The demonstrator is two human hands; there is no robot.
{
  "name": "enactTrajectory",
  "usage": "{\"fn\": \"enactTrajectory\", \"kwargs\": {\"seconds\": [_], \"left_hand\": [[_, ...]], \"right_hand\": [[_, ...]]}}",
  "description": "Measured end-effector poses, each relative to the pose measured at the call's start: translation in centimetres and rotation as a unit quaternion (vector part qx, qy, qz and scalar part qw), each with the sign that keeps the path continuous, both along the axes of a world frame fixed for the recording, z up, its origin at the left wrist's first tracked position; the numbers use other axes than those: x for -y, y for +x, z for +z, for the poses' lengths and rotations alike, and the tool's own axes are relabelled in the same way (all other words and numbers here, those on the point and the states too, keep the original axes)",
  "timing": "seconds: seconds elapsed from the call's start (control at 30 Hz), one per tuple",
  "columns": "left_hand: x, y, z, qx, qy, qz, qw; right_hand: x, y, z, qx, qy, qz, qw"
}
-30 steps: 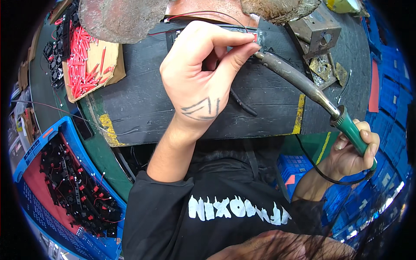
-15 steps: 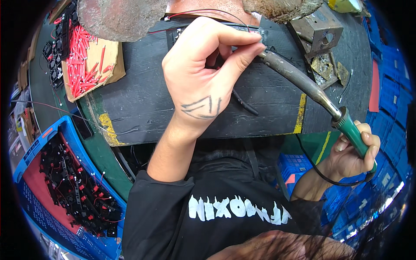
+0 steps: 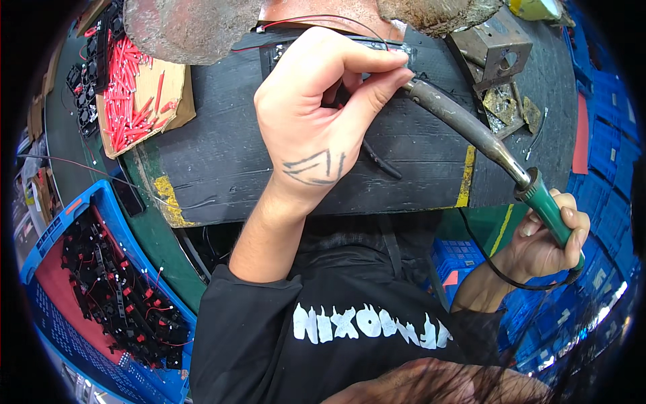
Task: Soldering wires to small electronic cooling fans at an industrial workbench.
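My right hand is closed round the green handle of a soldering iron. The iron's long metal barrel slants up and left over the workbench, and its tip end is hidden at my left fingertips. My left hand, its back toward me, pinches thumb and index finger together just there. A thin red and black wire arcs from a small white connector down to these fingertips. Under the hand lies a flat black part, mostly covered.
On the left, cardboard carries many red wires beside black fans. A blue crate of black wired parts stands lower left. A metal stand sits right; the iron's black cable hangs below. A dark workbench spans the middle.
Almost nothing differs. My left hand has shifted very slightly to the right, and both hands keep their grips.
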State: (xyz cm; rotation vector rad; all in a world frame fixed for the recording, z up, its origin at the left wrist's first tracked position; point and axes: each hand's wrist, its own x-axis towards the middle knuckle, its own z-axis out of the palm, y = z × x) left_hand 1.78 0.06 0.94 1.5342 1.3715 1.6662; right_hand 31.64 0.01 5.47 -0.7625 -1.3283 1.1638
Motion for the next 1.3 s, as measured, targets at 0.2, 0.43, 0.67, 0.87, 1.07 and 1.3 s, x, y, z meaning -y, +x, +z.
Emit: {"fn": "enactTrajectory", "kwargs": {"seconds": [0.2,0.43,0.67,0.87,1.07,1.3], "left_hand": [[0.05,0.01,-0.09,-0.002,0.002,0.003,1.0],[0.04,0.06,-0.02,-0.003,-0.008,0.01,1.0],[0.0,0.09,0.09,-0.002,-0.004,0.006,1.0],[0.01,0.16,0.11,0.006,0.001,0.003,1.0],[0.1,0.13,-0.09,0.011,-0.002,0.003,1.0],[0.04,0.06,-0.09,-0.003,-0.005,0.006,1.0]], "right_hand": [[0.21,0.03,-0.16,-0.019,-0.001,-0.014,1.0],[0.27,0.22,-0.3,-0.013,-0.004,-0.008,1.0],[0.23,0.02,-0.2,-0.002,0.002,-0.01,1.0],[0.25,-0.22,-0.1,0.003,0.008,-0.013,1.0],[0.33,-0.22,0.02,0.009,0.009,-0.014,1.0],[0.26,-0.08,0.29,0.005,0.002,-0.013,1.0]]}}
